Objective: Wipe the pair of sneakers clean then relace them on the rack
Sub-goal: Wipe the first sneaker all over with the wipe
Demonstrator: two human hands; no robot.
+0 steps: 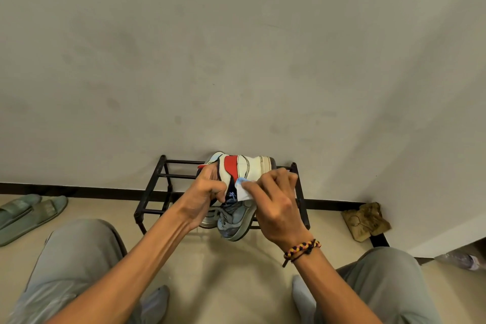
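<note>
Green slippers [27, 214] lie at the left edge of the frame. At centre, the left hand [203, 198] reaches forward, fingers curled gripping a red-and-white sneaker [243, 167] above the black rack [155, 193]. The right hand [276, 201], wrist bent, pinches a white wipe [243, 191] against it; the other sneaker [234, 221] rests on the rack below.

Both hands cover much of the second sneaker [231, 221] on the rack [157, 181]; the left hand [202, 197] hides the raised sneaker's [247, 168] opening, and the slippers [23, 213] run off-frame.
</note>
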